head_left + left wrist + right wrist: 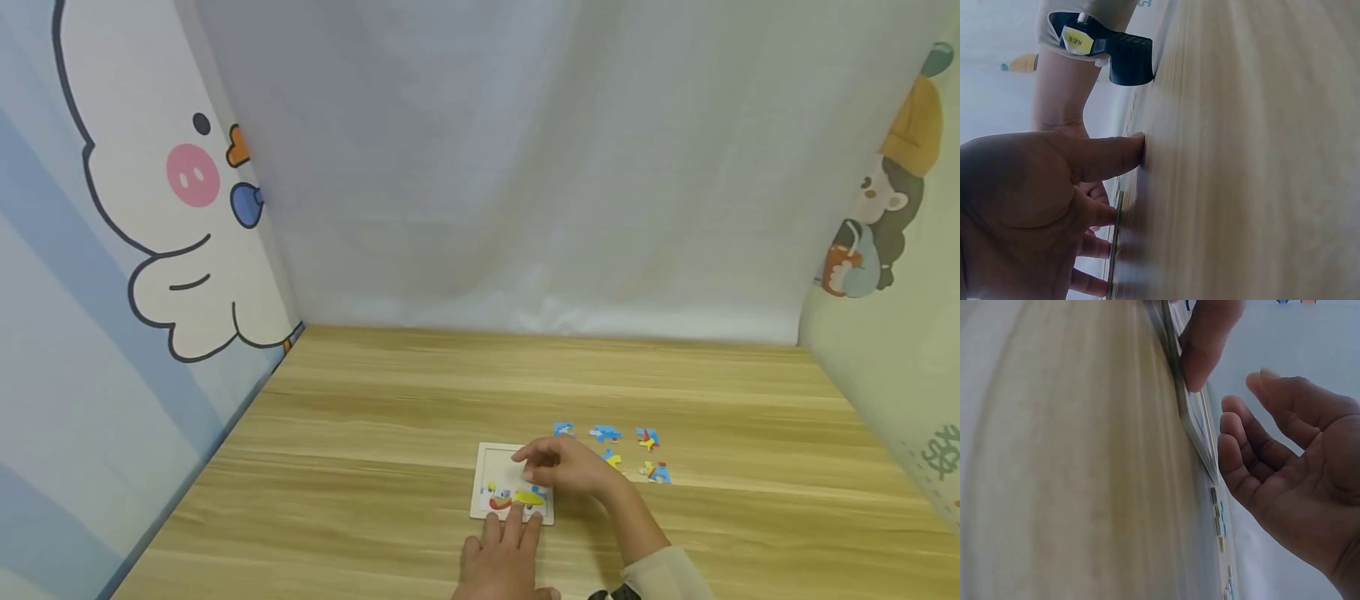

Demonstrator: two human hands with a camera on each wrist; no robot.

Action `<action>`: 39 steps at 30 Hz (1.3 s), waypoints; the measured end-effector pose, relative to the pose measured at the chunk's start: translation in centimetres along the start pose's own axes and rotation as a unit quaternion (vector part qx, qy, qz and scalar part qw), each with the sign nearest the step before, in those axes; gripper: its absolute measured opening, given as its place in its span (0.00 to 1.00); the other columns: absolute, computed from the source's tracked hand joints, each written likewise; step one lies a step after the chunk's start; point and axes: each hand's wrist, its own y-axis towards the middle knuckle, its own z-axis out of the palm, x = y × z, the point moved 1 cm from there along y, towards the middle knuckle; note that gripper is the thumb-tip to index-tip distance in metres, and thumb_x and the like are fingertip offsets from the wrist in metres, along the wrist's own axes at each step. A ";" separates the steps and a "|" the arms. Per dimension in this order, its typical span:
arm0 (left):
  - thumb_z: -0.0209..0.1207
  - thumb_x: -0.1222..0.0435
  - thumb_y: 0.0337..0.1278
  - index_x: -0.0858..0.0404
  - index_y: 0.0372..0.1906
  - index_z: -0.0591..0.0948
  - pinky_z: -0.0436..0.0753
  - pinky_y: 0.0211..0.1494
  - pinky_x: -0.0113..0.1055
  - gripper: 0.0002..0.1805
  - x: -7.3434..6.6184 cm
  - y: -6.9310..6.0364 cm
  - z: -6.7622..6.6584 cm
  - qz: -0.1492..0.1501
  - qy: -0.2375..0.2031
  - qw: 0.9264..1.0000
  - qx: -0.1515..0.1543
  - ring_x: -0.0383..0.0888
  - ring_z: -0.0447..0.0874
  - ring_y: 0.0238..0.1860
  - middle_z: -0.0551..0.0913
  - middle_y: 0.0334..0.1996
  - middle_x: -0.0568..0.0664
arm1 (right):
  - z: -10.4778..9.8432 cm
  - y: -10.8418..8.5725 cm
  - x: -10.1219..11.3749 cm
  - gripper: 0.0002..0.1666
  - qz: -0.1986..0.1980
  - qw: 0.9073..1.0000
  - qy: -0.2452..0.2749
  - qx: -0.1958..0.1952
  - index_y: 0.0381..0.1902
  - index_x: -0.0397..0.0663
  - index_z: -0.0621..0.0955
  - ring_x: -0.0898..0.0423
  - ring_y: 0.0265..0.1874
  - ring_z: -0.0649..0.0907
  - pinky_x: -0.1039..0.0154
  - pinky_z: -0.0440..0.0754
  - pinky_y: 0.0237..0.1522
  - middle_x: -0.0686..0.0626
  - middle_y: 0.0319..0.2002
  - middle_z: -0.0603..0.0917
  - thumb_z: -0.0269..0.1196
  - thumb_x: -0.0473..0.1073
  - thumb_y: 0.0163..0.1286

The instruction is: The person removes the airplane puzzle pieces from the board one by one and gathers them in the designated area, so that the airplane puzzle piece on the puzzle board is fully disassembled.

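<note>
A square wooden puzzle tray [476, 482] lies on the table, its lower part filled with red, yellow and blue picture pieces [529, 498]. My left hand [501, 562] rests at the tray's near edge, fingers spread and straight, fingertips touching the tray. Over the tray's right side hovers my right hand [573, 468], its fingers loosely bent. In the right wrist view, the thumb and fingers of the right hand [1297, 444] stand apart, with nothing seen between them. Several loose puzzle pieces, among them a blue one [606, 433], lie right of the tray, partly hidden by that hand.
The wood-grain table [360, 417] stretches out around the tray. A pale curtain [510, 183] hangs along its far edge, with cartoon-printed panels at both sides. A black strap device [1129, 59] is on the right wrist.
</note>
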 end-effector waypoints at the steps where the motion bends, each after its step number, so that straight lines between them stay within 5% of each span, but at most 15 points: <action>1: 0.62 0.38 0.42 0.56 0.69 0.62 0.64 0.54 0.62 0.49 0.0 0.1 0.0 0.000 -0.005 1.000 0.002 0.61 0.55 0.65 0.58 0.68 0.55 | 0.0 0.2 0.0 0.14 0.001 1.000 0.002 0.003 0.47 0.38 0.81 0.55 0.34 0.78 0.61 0.76 0.35 0.48 0.35 0.82 0.62 0.34 0.63; 11: 0.60 0.37 0.43 0.55 0.69 0.61 0.64 0.55 0.62 0.48 0.1 0.3 0.0 -0.005 0.011 1.000 0.014 0.60 0.55 0.66 0.57 0.69 0.54 | 1.0 2.0 0.1 0.14 -0.020 0.998 -0.034 0.054 0.46 0.38 0.82 0.59 0.30 0.78 0.64 0.77 0.35 0.52 0.30 0.82 0.62 0.32 0.61; 18: 0.58 0.34 0.43 0.52 0.69 0.61 0.66 0.54 0.59 0.48 -0.1 0.2 0.0 -0.013 0.037 0.999 0.015 0.58 0.55 0.66 0.56 0.69 0.51 | 1.4 2.7 0.6 0.13 0.018 0.993 -0.087 0.077 0.43 0.45 0.84 0.60 0.28 0.74 0.64 0.73 0.33 0.56 0.27 0.79 0.63 0.34 0.59; 23: 0.56 0.34 0.43 0.52 0.69 0.60 0.67 0.53 0.58 0.48 -0.2 0.2 0.2 -0.014 0.051 0.999 0.014 0.58 0.55 0.66 0.56 0.69 0.51 | 1.7 2.8 1.1 0.12 0.029 0.991 -0.076 0.103 0.42 0.43 0.84 0.59 0.28 0.73 0.64 0.72 0.32 0.55 0.26 0.77 0.64 0.33 0.59; 39: 0.58 0.36 0.42 0.55 0.68 0.62 0.68 0.50 0.61 0.48 -0.2 0.6 0.5 -0.013 0.040 0.999 -0.004 0.61 0.55 0.64 0.58 0.68 0.52 | 2.3 3.0 0.9 0.07 0.000 0.996 -0.050 0.069 0.35 0.41 0.83 0.60 0.23 0.75 0.66 0.75 0.30 0.53 0.20 0.78 0.62 0.29 0.58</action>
